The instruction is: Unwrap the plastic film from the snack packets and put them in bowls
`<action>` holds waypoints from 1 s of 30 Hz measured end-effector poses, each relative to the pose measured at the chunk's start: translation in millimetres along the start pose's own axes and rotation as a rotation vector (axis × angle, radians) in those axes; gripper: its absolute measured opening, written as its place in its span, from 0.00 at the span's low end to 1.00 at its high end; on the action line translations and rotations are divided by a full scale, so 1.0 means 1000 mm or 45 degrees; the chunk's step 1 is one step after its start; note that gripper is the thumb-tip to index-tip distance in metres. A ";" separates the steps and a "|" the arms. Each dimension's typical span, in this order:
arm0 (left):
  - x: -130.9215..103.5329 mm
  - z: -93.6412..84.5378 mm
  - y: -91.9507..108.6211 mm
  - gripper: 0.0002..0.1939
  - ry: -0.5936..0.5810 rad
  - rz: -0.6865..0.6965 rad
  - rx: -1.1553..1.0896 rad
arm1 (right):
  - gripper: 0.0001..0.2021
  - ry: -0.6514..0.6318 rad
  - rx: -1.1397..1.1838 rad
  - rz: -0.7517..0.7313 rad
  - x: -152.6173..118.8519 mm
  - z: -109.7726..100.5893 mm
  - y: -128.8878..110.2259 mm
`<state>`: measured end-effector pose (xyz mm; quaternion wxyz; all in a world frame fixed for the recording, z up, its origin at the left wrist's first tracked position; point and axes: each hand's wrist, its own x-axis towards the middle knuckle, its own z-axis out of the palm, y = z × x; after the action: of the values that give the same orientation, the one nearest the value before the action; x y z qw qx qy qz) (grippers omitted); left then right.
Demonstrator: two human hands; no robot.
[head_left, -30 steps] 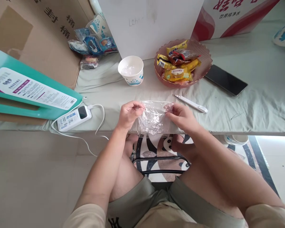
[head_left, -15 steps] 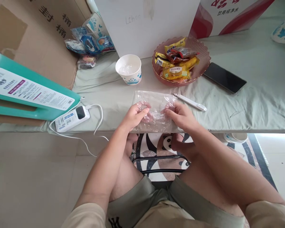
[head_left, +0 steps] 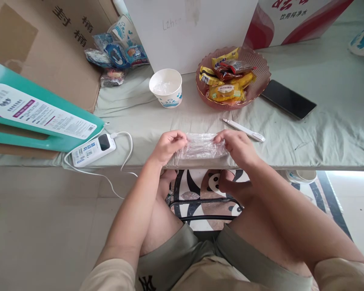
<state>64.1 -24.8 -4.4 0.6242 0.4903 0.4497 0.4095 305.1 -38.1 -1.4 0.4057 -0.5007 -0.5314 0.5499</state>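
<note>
Fingers of both hands pinched on a clear plastic bag, contents indiscernible.

So the thing being worked on is a clear plastic bag — thin, crinkly, see-through film that catches the light in whitish streaks. Right now it's folded over into a low, wide strip lying flat on the table, long side running left to right, right at the near edge. Looks empty as far as I can tell, just layers of wrinkled plastic stacked on each other. The pale green cloth shows through it. Each short end is pinched — left end under the left hand, right end under the right.
</note>
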 end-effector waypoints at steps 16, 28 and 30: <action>-0.003 0.046 -0.015 0.27 -0.118 0.213 0.269 | 0.13 -0.177 0.558 0.110 -0.006 0.029 -0.003; 0.019 -0.024 0.055 0.09 1.028 0.437 0.847 | 0.12 0.027 0.436 0.238 0.007 0.018 -0.006; 0.043 -0.028 0.083 0.09 1.061 0.497 1.104 | 0.12 -0.005 0.383 0.214 0.008 0.019 -0.007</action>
<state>42.5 38.8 67.0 0.0551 0.5710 0.6825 0.4528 284.7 -32.9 3.6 0.4275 -0.4760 -0.4001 0.6562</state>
